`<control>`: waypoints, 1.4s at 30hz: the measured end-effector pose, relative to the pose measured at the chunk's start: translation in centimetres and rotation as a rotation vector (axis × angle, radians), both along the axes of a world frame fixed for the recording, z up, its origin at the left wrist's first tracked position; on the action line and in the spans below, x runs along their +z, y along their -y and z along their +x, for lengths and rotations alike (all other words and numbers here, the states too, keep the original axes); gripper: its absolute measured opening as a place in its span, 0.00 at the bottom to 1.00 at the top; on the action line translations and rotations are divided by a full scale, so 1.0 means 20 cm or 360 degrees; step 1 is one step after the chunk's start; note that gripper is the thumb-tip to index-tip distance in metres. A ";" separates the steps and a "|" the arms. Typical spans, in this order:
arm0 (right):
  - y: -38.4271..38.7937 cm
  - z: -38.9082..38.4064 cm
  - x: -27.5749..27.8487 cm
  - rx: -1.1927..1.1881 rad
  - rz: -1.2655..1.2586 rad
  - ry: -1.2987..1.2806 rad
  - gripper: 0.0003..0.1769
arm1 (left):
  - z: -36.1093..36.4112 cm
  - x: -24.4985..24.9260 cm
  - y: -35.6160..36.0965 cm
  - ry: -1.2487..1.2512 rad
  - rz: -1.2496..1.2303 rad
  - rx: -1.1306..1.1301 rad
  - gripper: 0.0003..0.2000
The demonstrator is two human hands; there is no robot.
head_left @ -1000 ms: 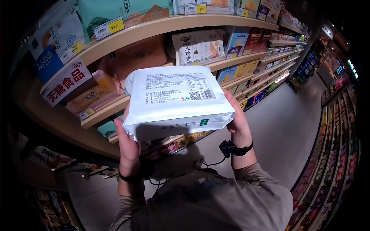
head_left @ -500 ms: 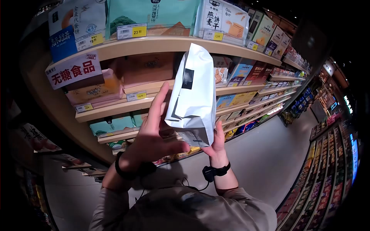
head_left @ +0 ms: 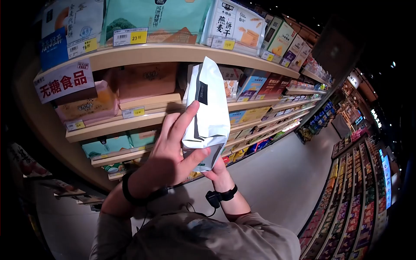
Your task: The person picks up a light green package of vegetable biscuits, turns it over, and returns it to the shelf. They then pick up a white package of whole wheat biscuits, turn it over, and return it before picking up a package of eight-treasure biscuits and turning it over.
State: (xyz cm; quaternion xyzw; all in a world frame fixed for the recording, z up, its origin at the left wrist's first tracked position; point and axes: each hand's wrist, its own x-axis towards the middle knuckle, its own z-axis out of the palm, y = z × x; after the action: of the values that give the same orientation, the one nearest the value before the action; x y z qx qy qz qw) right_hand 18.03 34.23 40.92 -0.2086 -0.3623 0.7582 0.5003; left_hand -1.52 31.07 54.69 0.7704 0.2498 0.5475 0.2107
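Observation:
A white snack bag (head_left: 210, 110) with a black label stands tilted in front of the shelves, its side turned toward me. My left hand (head_left: 171, 149) grips it from the left, with a finger lying near the label and the thumb across the lower folded end. My right hand (head_left: 219, 171) holds the bag from below on the right; its fingers are mostly hidden behind the bag. Each wrist carries a black band, and the right one (head_left: 221, 196) has a small dark device on it.
The wooden shelf (head_left: 143, 55) ahead bears a green bag (head_left: 156, 21) and a white oat biscuit bag (head_left: 236, 28). A sign (head_left: 65, 80) with red characters hangs from its left edge. Boxes (head_left: 251, 86) fill lower shelves. The aisle floor (head_left: 277, 169) runs right, beside another stocked shelf (head_left: 342, 203).
My left hand has closed in from the side and now touches the bag, where its fingers were spread before. The view has shifted slightly, and the bag sits a little further left and lower.

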 end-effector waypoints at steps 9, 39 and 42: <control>0.00 -0.06 0.09 -0.0038 0.0160 -0.0041 0.45 | 0.03 -0.04 0.00 -0.0044 0.0293 0.0150 0.45; -0.10 0.04 -0.17 -0.0380 0.0329 -0.0311 0.46 | -0.11 -0.23 -0.04 0.0198 0.0173 -0.0017 0.34; -0.09 0.08 -0.10 -0.0687 0.0589 -0.0130 0.46 | -0.13 -0.26 -0.06 0.0034 0.0345 0.0386 0.31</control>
State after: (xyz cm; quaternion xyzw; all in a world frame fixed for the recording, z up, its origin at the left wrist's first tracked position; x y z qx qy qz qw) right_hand 19.69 36.07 38.93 -0.1554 -0.4213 0.5629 0.6939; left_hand -4.21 32.22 49.57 0.7469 0.2781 0.6009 0.0614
